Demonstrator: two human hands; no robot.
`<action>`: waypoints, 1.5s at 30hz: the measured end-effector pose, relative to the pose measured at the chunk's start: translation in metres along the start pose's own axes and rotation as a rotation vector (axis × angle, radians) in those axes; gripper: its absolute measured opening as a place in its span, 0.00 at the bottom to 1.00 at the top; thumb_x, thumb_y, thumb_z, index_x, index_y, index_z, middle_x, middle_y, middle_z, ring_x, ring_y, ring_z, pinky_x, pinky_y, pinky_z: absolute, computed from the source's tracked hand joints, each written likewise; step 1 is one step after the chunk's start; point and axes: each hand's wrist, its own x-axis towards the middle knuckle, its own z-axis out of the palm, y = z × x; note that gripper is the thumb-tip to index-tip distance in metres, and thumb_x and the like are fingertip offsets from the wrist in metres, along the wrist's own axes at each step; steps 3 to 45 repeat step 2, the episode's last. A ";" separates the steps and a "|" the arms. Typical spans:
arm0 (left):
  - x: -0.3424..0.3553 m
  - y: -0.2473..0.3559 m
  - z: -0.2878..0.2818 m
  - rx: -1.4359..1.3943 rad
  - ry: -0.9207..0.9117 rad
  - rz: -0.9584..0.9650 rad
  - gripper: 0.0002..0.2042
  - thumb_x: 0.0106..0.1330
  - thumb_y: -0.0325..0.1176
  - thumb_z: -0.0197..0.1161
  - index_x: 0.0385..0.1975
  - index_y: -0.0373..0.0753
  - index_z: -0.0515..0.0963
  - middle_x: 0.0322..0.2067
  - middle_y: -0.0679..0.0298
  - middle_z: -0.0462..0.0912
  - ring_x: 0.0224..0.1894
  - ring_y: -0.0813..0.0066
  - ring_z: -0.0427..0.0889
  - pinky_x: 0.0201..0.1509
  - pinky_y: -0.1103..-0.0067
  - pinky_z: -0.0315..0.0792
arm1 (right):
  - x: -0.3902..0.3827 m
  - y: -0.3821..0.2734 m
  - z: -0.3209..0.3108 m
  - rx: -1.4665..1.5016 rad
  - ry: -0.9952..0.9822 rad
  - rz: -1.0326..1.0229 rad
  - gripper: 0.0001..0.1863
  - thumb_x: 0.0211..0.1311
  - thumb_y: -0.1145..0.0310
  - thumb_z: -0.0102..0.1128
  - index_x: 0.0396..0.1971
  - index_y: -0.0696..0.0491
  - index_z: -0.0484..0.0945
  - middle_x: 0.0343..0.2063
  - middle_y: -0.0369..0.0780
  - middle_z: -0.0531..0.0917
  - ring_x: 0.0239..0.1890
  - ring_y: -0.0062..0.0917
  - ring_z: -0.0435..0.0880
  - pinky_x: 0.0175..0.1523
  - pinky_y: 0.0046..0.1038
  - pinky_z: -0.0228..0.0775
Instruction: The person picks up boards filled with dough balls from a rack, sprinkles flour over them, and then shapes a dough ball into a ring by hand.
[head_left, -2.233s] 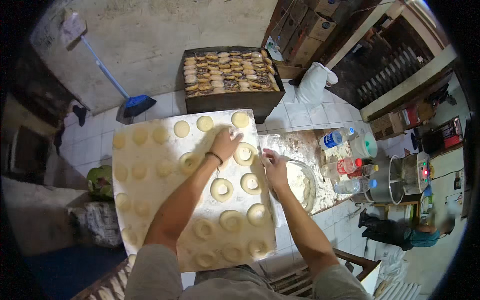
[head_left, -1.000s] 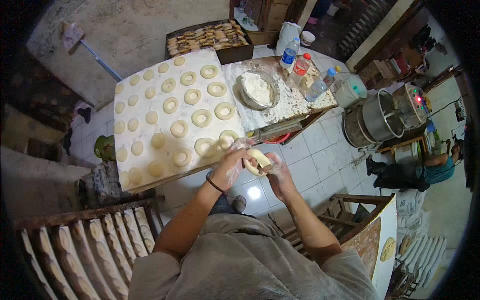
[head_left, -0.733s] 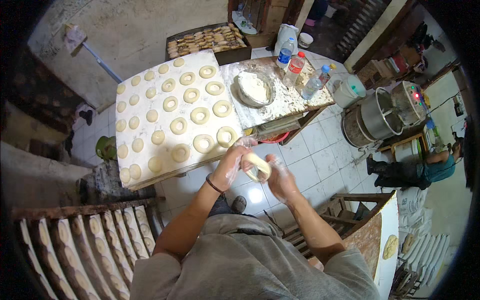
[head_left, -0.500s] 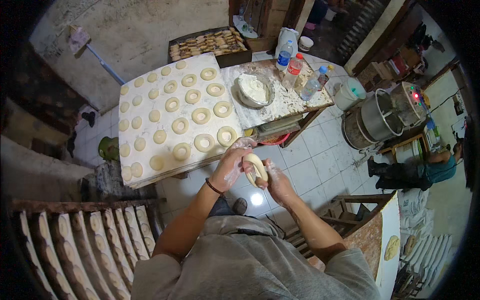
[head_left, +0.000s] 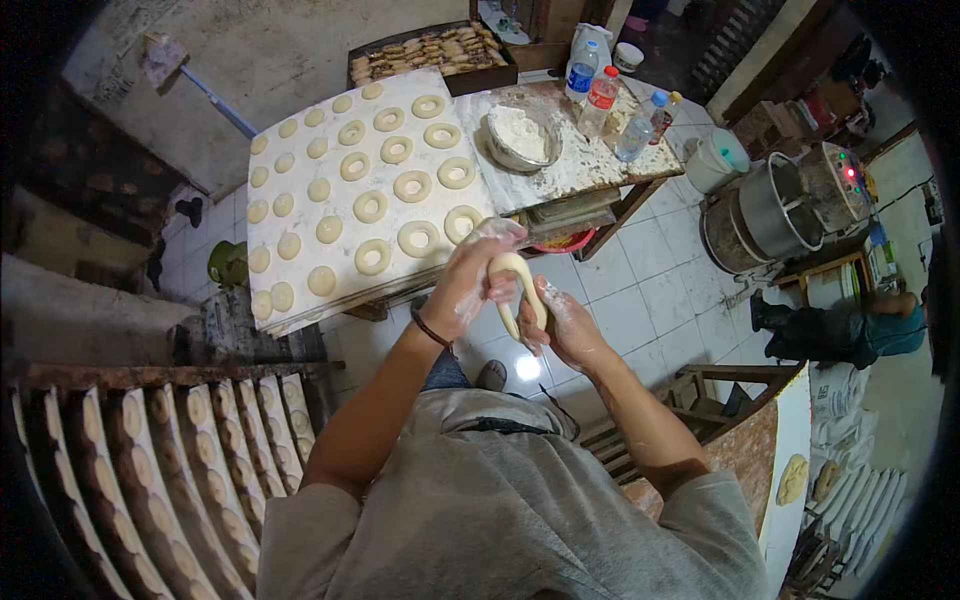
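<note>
A pale dough ring [head_left: 529,287] hangs between my two floury hands, drawn out into a long loop. My left hand [head_left: 472,278] grips its upper left part, with the fingers curled through the hole. Lower down on the other side, my right hand [head_left: 566,328] closes round the ring, thumb up. Just beyond my left hand lies a floured white board [head_left: 335,245] bearing rows of dough. Its right-hand columns hold dough rings [head_left: 418,238], while flat round dough pieces [head_left: 321,281] lie in the left-hand ones.
A metal bowl of flour [head_left: 523,140] and several plastic bottles [head_left: 598,103] stand on the floury table beyond. At the back is a tray of browned pastries [head_left: 430,55]. Dough-laden racks [head_left: 205,450] fill the lower left. Right are a mixer [head_left: 775,215] and another person [head_left: 890,325].
The dough ring has been pulled from a small oval into a longer, thinner loop. My right hand has turned and sits lower on it. The whole view has shifted slightly.
</note>
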 end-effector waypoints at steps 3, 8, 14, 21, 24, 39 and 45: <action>-0.003 -0.004 -0.021 0.134 0.075 -0.095 0.17 0.69 0.45 0.53 0.51 0.40 0.71 0.27 0.71 0.70 0.22 0.87 0.62 0.25 0.89 0.57 | -0.001 0.002 -0.014 0.004 -0.092 0.109 0.30 0.71 0.39 0.39 0.42 0.54 0.76 0.34 0.43 0.78 0.39 0.24 0.75 0.49 0.28 0.64; -0.003 -0.004 -0.021 0.134 0.075 -0.095 0.17 0.69 0.45 0.53 0.51 0.40 0.71 0.27 0.71 0.70 0.22 0.87 0.62 0.25 0.89 0.57 | -0.001 0.002 -0.014 0.004 -0.092 0.109 0.30 0.71 0.39 0.39 0.42 0.54 0.76 0.34 0.43 0.78 0.39 0.24 0.75 0.49 0.28 0.64; -0.003 -0.004 -0.021 0.134 0.075 -0.095 0.17 0.69 0.45 0.53 0.51 0.40 0.71 0.27 0.71 0.70 0.22 0.87 0.62 0.25 0.89 0.57 | -0.001 0.002 -0.014 0.004 -0.092 0.109 0.30 0.71 0.39 0.39 0.42 0.54 0.76 0.34 0.43 0.78 0.39 0.24 0.75 0.49 0.28 0.64; -0.003 -0.004 -0.021 0.134 0.075 -0.095 0.17 0.69 0.45 0.53 0.51 0.40 0.71 0.27 0.71 0.70 0.22 0.87 0.62 0.25 0.89 0.57 | -0.001 0.002 -0.014 0.004 -0.092 0.109 0.30 0.71 0.39 0.39 0.42 0.54 0.76 0.34 0.43 0.78 0.39 0.24 0.75 0.49 0.28 0.64; -0.003 -0.004 -0.021 0.134 0.075 -0.095 0.17 0.69 0.45 0.53 0.51 0.40 0.71 0.27 0.71 0.70 0.22 0.87 0.62 0.25 0.89 0.57 | -0.001 0.002 -0.014 0.004 -0.092 0.109 0.30 0.71 0.39 0.39 0.42 0.54 0.76 0.34 0.43 0.78 0.39 0.24 0.75 0.49 0.28 0.64; -0.003 -0.004 -0.021 0.134 0.075 -0.095 0.17 0.69 0.45 0.53 0.51 0.40 0.71 0.27 0.71 0.70 0.22 0.87 0.62 0.25 0.89 0.57 | -0.001 0.002 -0.014 0.004 -0.092 0.109 0.30 0.71 0.39 0.39 0.42 0.54 0.76 0.34 0.43 0.78 0.39 0.24 0.75 0.49 0.28 0.64; -0.003 -0.004 -0.021 0.134 0.075 -0.095 0.17 0.69 0.45 0.53 0.51 0.40 0.71 0.27 0.71 0.70 0.22 0.87 0.62 0.25 0.89 0.57 | -0.001 0.002 -0.014 0.004 -0.092 0.109 0.30 0.71 0.39 0.39 0.42 0.54 0.76 0.34 0.43 0.78 0.39 0.24 0.75 0.49 0.28 0.64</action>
